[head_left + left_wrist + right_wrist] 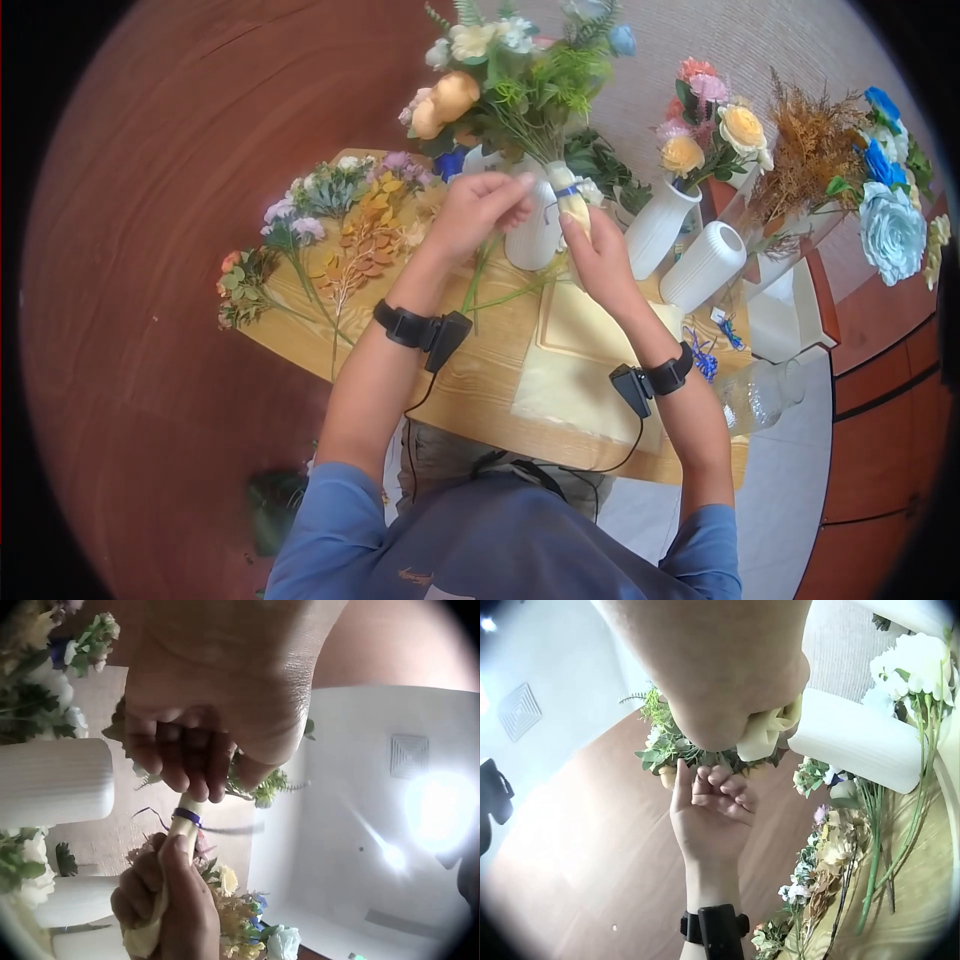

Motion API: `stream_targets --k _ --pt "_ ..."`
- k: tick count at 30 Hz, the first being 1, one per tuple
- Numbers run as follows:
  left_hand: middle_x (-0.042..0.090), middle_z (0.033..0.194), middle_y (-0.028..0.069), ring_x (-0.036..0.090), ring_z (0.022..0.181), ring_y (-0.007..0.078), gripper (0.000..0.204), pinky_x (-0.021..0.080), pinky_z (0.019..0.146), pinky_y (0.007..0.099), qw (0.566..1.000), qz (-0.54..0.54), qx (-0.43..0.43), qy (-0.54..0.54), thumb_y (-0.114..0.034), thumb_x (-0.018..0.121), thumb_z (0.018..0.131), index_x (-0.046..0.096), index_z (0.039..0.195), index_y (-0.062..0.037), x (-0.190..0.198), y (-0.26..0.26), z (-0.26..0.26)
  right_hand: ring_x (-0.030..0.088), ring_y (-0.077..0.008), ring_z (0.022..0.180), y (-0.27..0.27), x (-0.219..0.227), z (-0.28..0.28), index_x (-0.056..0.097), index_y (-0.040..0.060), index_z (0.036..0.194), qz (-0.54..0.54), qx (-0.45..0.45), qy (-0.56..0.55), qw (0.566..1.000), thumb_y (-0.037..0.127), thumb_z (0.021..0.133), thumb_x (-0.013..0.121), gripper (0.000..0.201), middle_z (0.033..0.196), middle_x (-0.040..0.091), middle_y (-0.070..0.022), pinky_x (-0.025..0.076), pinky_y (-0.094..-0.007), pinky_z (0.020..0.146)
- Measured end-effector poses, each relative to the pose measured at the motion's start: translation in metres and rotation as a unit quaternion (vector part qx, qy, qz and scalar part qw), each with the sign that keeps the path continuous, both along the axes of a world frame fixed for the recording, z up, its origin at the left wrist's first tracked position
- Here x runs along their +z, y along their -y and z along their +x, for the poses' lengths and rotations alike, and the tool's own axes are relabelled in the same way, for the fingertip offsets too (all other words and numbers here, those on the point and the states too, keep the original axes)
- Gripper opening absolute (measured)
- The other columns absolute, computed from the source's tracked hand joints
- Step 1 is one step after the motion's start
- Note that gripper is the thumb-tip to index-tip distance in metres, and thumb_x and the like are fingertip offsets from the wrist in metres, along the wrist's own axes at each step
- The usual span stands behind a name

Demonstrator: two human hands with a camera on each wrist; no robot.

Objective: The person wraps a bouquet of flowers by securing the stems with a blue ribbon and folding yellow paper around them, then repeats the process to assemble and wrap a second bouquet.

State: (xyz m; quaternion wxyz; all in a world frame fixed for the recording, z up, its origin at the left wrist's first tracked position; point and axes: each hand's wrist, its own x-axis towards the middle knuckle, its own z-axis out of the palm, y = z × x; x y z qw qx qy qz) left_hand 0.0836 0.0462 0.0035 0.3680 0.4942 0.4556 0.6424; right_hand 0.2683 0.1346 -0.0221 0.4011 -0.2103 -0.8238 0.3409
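The right hand [600, 255] grips the cream-wrapped stems of the bouquet [520, 75] above the desk [480, 370]. The left hand [480, 205] pinches what seems to be the blue tie [567, 190] (partly hidden). Best keep the wrap tight while cinching, stems clear of the white vase [535, 235] behind.

Three white ribbed vases [655, 225] stand on the table: one behind the hands, one holding flowers to its right, one lying tilted further right. One bound bouquet [500, 80] is held up. Two hands, each wrist with one black strap [405, 325]. One yellow sheet [580, 350] lies near, one clear bottle [760, 395] at the right edge.
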Motion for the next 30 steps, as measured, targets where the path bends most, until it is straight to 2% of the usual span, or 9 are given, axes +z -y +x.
stream_targets --k 1,3,6,8,10,13,20,26,30 --pt "0.063 0.073 0.0002 0.056 0.067 0.0069 0.023 0.044 0.061 0.021 1.0 0.006 0.001 -0.004 -0.024 0.063 0.091 0.067 0.089 -0.0014 -0.004 -0.005 -0.005 0.054 -0.0142 0.079 -0.003 -0.002 -0.001 0.058 -0.0017 0.107 0.001 -0.001 -0.004 1.0 0.025 0.096 0.054 0.029 0.086 0.06 -0.0082 0.045 -0.0301 0.072" --pt "0.064 0.078 0.0008 0.057 0.066 0.0072 0.022 0.047 0.059 0.0215 0.992 0.012 0.004 0.126 -0.022 0.06 0.093 0.066 0.095 -0.001 -0.013 -0.01 -0.01 0.054 -0.013 0.079 -0.001 0.0 0.0 0.058 -0.0016 0.107 0.004 0.001 -0.008 1.0 0.025 0.096 0.054 0.029 0.087 0.06 -0.0067 0.044 -0.0295 0.073" --pt "0.065 0.085 0.0024 0.057 0.068 0.007 0.024 0.048 0.06 0.0223 0.995 0.014 0.015 0.095 -0.02 0.061 0.092 0.064 0.103 0.0002 -0.016 -0.015 0.001 0.053 -0.0118 0.081 0.008 0.006 -0.002 0.058 -0.0019 0.108 -0.027 0.001 0.018 0.999 0.025 0.097 0.054 0.03 0.088 0.06 -0.0054 0.044 -0.0286 0.073" --pt "0.065 0.087 0.003 0.056 0.068 0.0063 0.027 0.048 0.059 0.0215 0.994 0.028 0.006 0.106 -0.019 0.061 0.091 0.062 0.108 0.0014 -0.013 -0.013 0.012 0.057 -0.0184 0.077 0.01 0.002 -0.004 0.058 -0.002 0.101 -0.031 0.033 -0.042 0.998 0.025 0.096 0.053 0.028 0.082 0.062 -0.0123 0.045 -0.0327 0.07" --pt "0.061 0.079 -0.0009 0.054 0.062 0.005 0.027 0.044 0.053 0.0195 0.981 0.022 -0.11 0.161 -0.019 0.065 0.088 0.063 0.105 0.0007 -0.006 -0.006 0.017 0.058 -0.02 0.078 0.013 0.003 -0.003 0.058 -0.0021 0.102 -0.031 0.037 -0.035 0.998 0.025 0.096 0.053 0.028 0.083 0.062 -0.0135 0.046 -0.0335 0.071" --pt "0.06 0.076 -0.0011 0.053 0.058 0.0042 0.024 0.042 0.05 0.0185 0.986 -0.022 -0.124 0.107 -0.021 0.067 0.088 0.064 0.101 -0.0007 -0.012 -0.007 0.013 0.06 -0.024 0.079 0.012 0.004 -0.001 0.058 -0.0021 0.102 -0.008 0.033 -0.028 0.999 0.025 0.096 0.053 0.028 0.085 0.063 -0.0161 0.046 -0.0351 0.072" --pt "0.059 0.068 -0.0005 0.052 0.053 0.0051 0.023 0.04 0.047 0.0189 0.99 -0.015 -0.07 0.122 -0.024 0.069 0.087 0.064 0.086 -0.0014 -0.013 -0.02 0.017 0.06 -0.0308 0.079 0.017 0.007 0.002 0.055 -0.0018 0.101 0.014 0.024 0.019 0.999 0.025 0.096 0.052 0.027 0.085 0.062 -0.0196 0.046 -0.0381 0.071" --pt "0.063 0.073 0.0034 0.055 0.058 0.0073 0.018 0.044 0.053 0.0197 0.982 -0.011 -0.09 0.168 -0.016 0.068 0.087 0.064 0.083 0.0011 -0.011 -0.02 0.019 0.06 -0.0316 0.078 0.015 0.004 0.007 0.055 -0.0016 0.102 0.02 0.031 0.058 0.998 0.027 0.096 0.052 0.029 0.086 0.061 -0.0198 0.046 -0.038 0.071" --pt "0.065 0.079 0.0051 0.054 0.065 0.0083 0.023 0.04 0.057 0.021 0.988 -0.017 -0.069 0.136 -0.021 0.069 0.086 0.067 0.089 0.0024 -0.018 -0.022 0.017 0.06 -0.0272 0.081 0.009 -0.005 0.007 0.057 -0.0008 0.105 0.035 0.039 0.041 0.998 0.026 0.094 0.056 0.029 0.089 0.062 -0.017 0.046 -0.0364 0.071"
